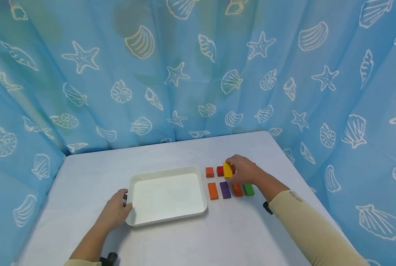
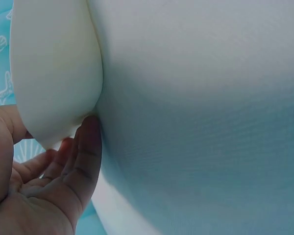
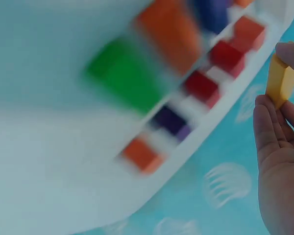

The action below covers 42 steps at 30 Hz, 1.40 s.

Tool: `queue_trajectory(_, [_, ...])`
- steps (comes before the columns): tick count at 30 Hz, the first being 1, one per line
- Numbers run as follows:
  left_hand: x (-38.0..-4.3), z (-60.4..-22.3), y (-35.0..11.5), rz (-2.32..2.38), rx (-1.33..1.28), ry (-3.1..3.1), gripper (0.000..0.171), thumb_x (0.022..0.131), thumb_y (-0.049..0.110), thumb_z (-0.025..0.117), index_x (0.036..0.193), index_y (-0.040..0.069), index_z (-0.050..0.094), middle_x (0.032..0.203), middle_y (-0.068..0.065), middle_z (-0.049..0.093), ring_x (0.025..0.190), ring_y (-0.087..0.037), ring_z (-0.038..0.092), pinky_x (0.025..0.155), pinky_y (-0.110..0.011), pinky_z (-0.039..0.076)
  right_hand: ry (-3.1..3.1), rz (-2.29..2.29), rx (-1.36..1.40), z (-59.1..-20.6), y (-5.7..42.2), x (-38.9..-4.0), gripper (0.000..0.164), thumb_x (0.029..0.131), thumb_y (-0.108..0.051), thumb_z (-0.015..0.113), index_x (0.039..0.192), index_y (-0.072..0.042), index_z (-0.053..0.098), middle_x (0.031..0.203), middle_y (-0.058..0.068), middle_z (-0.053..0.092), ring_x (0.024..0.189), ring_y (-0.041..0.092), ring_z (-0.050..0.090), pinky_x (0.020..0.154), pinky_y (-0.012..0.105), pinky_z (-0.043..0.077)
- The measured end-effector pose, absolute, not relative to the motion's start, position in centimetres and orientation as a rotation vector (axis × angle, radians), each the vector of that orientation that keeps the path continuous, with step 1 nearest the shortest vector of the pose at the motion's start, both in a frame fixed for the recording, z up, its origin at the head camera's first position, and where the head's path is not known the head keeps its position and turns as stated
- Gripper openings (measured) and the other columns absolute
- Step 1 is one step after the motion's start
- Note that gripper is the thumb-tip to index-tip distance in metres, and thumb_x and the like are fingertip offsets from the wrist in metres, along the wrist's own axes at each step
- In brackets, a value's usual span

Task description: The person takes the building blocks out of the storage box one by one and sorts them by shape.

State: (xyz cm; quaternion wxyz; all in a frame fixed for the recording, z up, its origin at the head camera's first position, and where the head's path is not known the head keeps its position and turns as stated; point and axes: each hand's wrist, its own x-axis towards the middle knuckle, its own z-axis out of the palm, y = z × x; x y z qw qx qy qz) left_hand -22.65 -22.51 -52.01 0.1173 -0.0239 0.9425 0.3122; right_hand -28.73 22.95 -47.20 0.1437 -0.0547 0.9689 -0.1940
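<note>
A white tray (image 1: pixel 166 195) lies on the table, and my left hand (image 1: pixel 116 210) holds its left side. In the left wrist view, the thumb and fingers (image 2: pixel 83 166) are on either side of the tray wall (image 2: pixel 59 68). My right hand (image 1: pixel 243 169) pinches a yellow block (image 1: pixel 227 170) between thumb and fingertips, raised over the back row of blocks. The right wrist view shows the yellow block (image 3: pixel 279 81) upright in the grip. Below that hand are a dark red cube (image 3: pixel 202 88), a purple block (image 3: pixel 170 122) and an orange block (image 3: pixel 143 154), partly hidden in the head view.
Right of the tray, the back row starts with an orange cube (image 1: pixel 209 172) and a red cube (image 1: pixel 219 171). The front row has an orange block (image 1: pixel 212 191), a purple block (image 1: pixel 225 190), a red-orange block (image 1: pixel 237 190) and a green block (image 1: pixel 249 190). A blue shell-patterned curtain (image 1: pixel 191 88) surrounds the table.
</note>
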Motion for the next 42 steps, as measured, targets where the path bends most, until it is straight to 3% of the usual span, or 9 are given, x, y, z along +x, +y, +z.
queue_trajectory(5, [-23.1,-51.4,-22.7,0.913,-0.098,2.766,0.057,0.108,0.011,0.050,0.157,-0.012,0.031,0.144,-0.034,0.050,0.125,-0.048,0.059,0.098,-0.058,0.057,2.812,-0.559,-0.112,-48.5,28.1,-27.7,0.073,0.082,-0.022,0.094,0.144,-0.002,0.061,0.124,0.012,0.063,0.116,0.032,0.061,0.099,0.047,0.060])
queue_trajectory(12, [-23.1,-50.5,-22.9,0.874,-0.115,2.792,0.064,0.104,0.007,0.053,0.159,-0.012,0.028,0.145,-0.037,0.048,0.124,-0.049,0.059,0.097,-0.058,0.058,2.800,-0.571,-0.094,-50.2,31.6,-26.9,0.072,0.084,-0.019,0.093,0.145,0.001,0.060,0.128,0.016,0.063,0.117,0.034,0.060,0.098,0.049,0.061])
queue_trajectory(24, [-22.6,-50.7,-23.2,0.913,-0.102,2.804,0.061,0.103,0.003,0.051,0.158,-0.013,0.030,0.141,-0.037,0.050,0.120,-0.049,0.062,0.088,-0.053,0.063,2.764,-0.579,-0.075,-51.3,31.9,-27.4,0.067,0.082,-0.004,0.089,0.144,-0.001,0.062,0.129,0.014,0.063,0.118,0.035,0.059,0.104,0.054,0.056])
queue_trajectory(42, [-22.6,-51.8,-22.2,0.886,-0.153,2.751,0.063,0.105,0.006,0.052,0.160,-0.010,0.027,0.144,-0.035,0.048,0.122,-0.047,0.060,0.093,-0.056,0.060,2.715,-0.570,0.041,-52.3,33.0,-25.6,0.070,0.082,-0.001,0.089,0.146,-0.002,0.061,0.130,0.016,0.063,0.117,0.035,0.058,0.103,0.056,0.056])
